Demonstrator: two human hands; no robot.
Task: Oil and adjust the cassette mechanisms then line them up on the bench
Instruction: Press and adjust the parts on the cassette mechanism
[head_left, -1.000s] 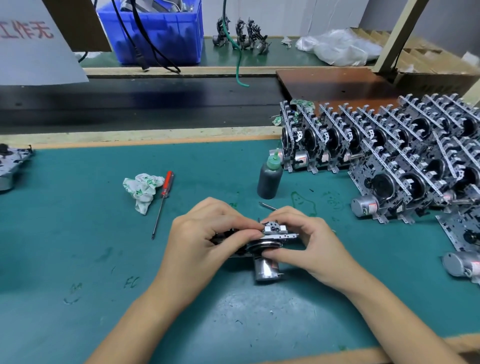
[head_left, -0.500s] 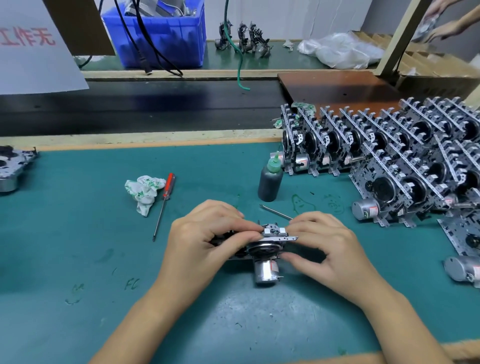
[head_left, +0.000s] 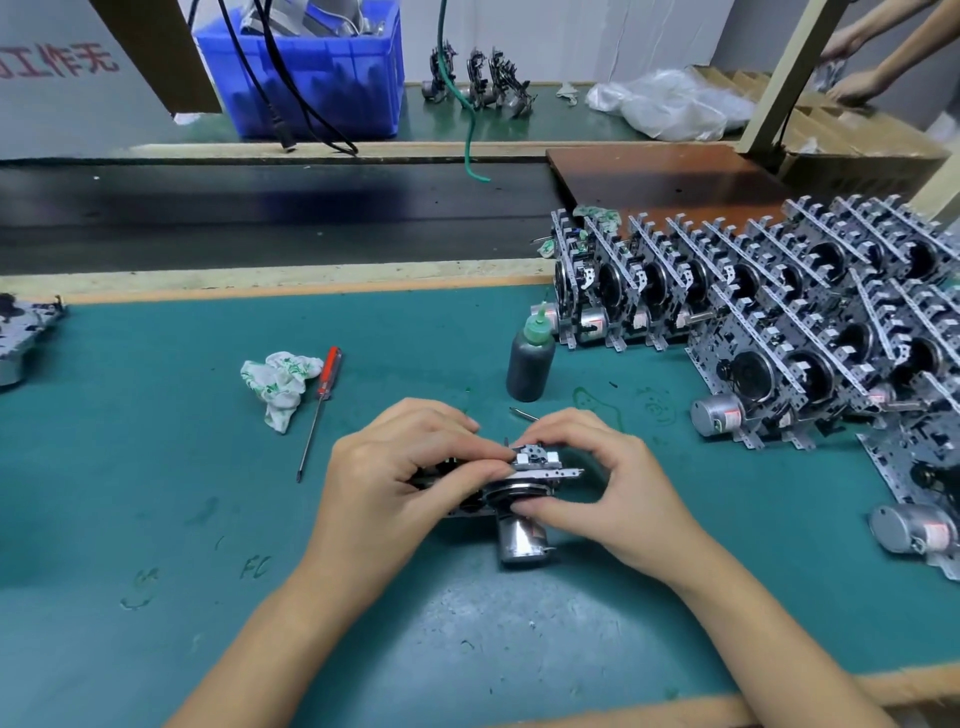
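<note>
We hold cassette mechanism (head_left: 519, 483) on green bench mat (head_left: 156, 519), just in front of oil bottle (head_left: 530, 364). Left hand (head_left: 400, 483) still grips frame; right hand (head_left: 608, 493) has re-closed, thumb pinching flywheel rim. We judge adjustment ongoing; lined-up row (head_left: 779, 301) right of bottle awaits it.

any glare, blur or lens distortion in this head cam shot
Head view: wide-angle bend curves the bench edge and leans the mechanism rows outward; a bright glint sits on the motor can of the mechanism that both the left hand and right hand hold; soft shadow under the hands; centre sharp, far corners slightly soft.
</note>
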